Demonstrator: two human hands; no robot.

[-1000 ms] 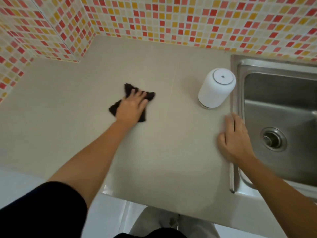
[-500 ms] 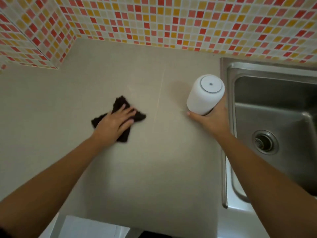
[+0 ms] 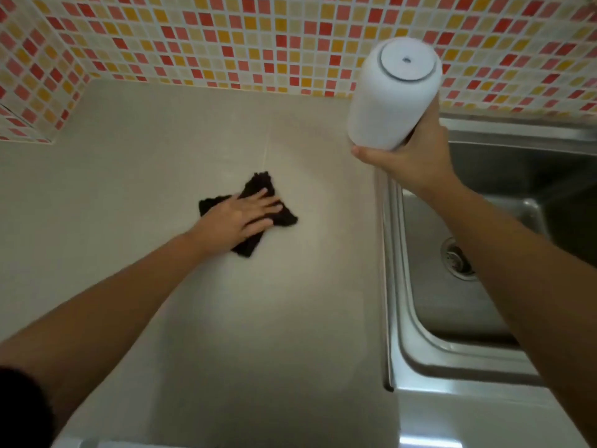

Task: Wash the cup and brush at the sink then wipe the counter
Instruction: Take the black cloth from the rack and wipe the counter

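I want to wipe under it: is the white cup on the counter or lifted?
Lifted: the right hand holds the white cup upside down above the counter.

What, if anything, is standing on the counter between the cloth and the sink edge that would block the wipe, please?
Nothing visible does. The right hand holds the white cup lifted off the counter, so the stretch from the dark cloth under the left hand to the sink rim is bare.

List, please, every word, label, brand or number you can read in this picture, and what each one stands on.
None can be read.
White cup: plain, no print showing; its base is slightly blurred.
Dark cloth, counter, sink and tiled wall: no text.
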